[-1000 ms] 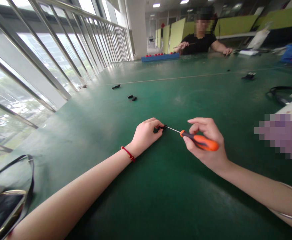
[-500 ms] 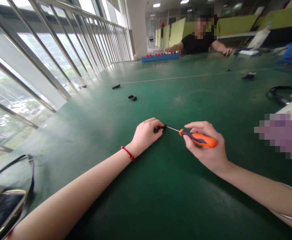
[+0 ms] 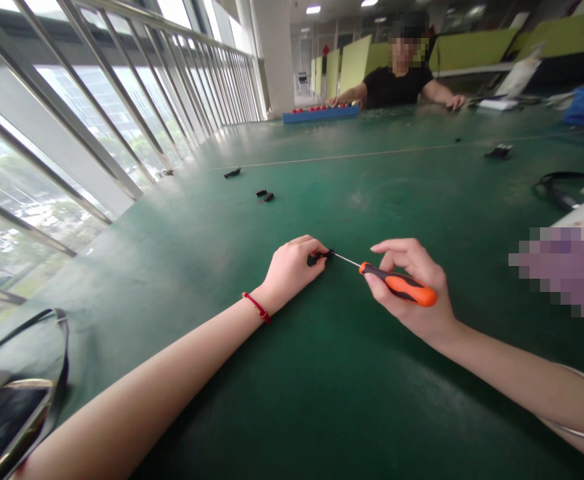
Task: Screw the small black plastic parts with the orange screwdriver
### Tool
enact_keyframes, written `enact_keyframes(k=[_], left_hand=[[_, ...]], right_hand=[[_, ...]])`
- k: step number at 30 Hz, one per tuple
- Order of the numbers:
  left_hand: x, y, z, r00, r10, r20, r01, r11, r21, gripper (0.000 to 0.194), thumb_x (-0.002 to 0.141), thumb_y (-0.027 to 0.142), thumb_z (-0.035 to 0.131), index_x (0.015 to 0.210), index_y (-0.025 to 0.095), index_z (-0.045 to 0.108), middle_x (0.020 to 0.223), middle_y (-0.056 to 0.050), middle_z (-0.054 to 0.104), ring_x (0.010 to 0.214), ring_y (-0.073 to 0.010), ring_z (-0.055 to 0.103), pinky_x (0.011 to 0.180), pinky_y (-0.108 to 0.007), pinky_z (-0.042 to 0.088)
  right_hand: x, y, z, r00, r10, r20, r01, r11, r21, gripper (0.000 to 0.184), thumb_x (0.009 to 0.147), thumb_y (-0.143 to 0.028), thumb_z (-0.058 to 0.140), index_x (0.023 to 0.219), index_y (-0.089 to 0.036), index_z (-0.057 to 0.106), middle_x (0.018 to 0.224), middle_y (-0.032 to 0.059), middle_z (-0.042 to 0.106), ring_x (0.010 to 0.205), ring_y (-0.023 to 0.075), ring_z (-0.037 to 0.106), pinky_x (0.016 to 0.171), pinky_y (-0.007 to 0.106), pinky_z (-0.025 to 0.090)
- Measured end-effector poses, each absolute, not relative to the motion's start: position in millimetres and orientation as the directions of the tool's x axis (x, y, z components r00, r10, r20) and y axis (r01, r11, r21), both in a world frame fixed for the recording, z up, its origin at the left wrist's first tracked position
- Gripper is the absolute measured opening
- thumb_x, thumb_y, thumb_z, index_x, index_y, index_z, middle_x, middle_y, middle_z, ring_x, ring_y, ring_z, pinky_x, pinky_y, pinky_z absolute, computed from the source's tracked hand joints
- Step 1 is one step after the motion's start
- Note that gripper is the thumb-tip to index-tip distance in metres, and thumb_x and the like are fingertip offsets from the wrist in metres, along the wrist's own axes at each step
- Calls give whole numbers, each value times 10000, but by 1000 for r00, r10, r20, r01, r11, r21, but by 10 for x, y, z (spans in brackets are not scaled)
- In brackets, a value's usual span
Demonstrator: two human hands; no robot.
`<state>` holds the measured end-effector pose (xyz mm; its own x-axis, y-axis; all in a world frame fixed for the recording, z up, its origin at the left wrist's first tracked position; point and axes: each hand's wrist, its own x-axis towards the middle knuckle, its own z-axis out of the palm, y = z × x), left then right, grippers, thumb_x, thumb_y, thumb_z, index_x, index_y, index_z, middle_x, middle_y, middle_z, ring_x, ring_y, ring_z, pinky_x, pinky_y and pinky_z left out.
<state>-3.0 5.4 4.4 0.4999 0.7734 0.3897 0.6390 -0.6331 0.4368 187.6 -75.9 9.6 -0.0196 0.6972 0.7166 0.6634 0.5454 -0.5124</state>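
Note:
My left hand [image 3: 292, 268] rests on the green table [image 3: 322, 387] and pinches a small black part [image 3: 325, 254] between thumb and fingertips. A red cord circles that wrist. My right hand [image 3: 412, 287] grips a screwdriver [image 3: 397, 283] by its orange and black handle. Its thin metal shaft points left and its tip meets the black part. Most of the part is hidden under my left fingers.
Small black parts [image 3: 265, 195] and another black piece [image 3: 232, 173] lie farther back on the left. A person in a black shirt [image 3: 397, 83] works at the far end beside a blue tray [image 3: 319, 113]. A black cable [image 3: 557, 190] lies at the right. A phone [image 3: 2, 420] sits near left.
My right hand has shifted its fingers on the screwdriver handle, turning it a little; the tip stays at the black part. The far person's hand moved down to the blue tray.

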Motion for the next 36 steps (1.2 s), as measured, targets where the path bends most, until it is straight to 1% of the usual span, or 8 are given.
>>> enact_keyframes(k=[3,6,12,17,22,27,32,36], left_hand=[[-32,50,41,498,776,386,642,-630,438,153,787,182,559,878,195,681,919,-20,678,801,-152,632,751,-260,513],[-32,50,42,500,774,389,637,-633,440,149,788,175,559,877,193,678,923,-17,678,799,-148,630,755,-259,512],[-28,54,46,500,772,394,637,-635,437,145,792,177,558,875,190,676,920,-17,678,792,-148,627,747,-259,508],[-29,52,53,498,771,397,631,-636,444,148,789,168,560,876,189,677,923,-15,681,791,-146,628,750,-258,508],[-33,54,55,499,773,390,634,-633,444,152,790,174,562,884,184,681,929,-19,679,795,-148,625,748,-260,507],[-29,56,45,497,775,391,635,-632,445,149,788,174,562,876,185,681,919,-17,676,792,-146,624,757,-258,507],[-25,54,46,497,776,389,636,-630,444,142,783,173,567,870,184,679,906,-18,674,788,-147,625,751,-257,508],[-26,52,53,498,772,395,634,-635,442,141,786,168,565,867,186,679,909,-17,676,789,-145,626,751,-256,509]], right_hand=[[1875,-762,92,-36,684,728,666,560,-493,137,764,-221,615,886,-253,562,621,-43,597,605,149,574,730,358,471],[1882,-752,75,57,666,744,634,551,-542,299,724,-211,640,1004,-250,541,834,15,620,760,184,603,711,351,491],[1870,-764,80,-2,714,700,646,536,-544,204,762,-255,630,948,-249,548,518,-56,501,621,185,565,720,375,466],[1879,-764,60,88,675,733,604,549,-578,348,724,-224,652,1047,-246,524,765,1,598,730,192,596,720,371,488],[1877,-767,71,-22,734,679,620,543,-566,218,764,-220,623,968,-237,547,542,-52,522,601,173,560,713,372,470],[1879,-753,63,74,674,735,619,547,-564,320,723,-216,651,1024,-224,544,736,-5,594,697,178,582,697,345,474],[1879,-765,74,-50,708,704,642,563,-521,166,775,-211,614,929,-231,555,496,-73,507,561,153,537,746,372,442],[1879,-758,68,52,683,729,630,544,-554,267,744,-210,635,998,-219,553,716,-3,614,707,186,590,728,365,462]])
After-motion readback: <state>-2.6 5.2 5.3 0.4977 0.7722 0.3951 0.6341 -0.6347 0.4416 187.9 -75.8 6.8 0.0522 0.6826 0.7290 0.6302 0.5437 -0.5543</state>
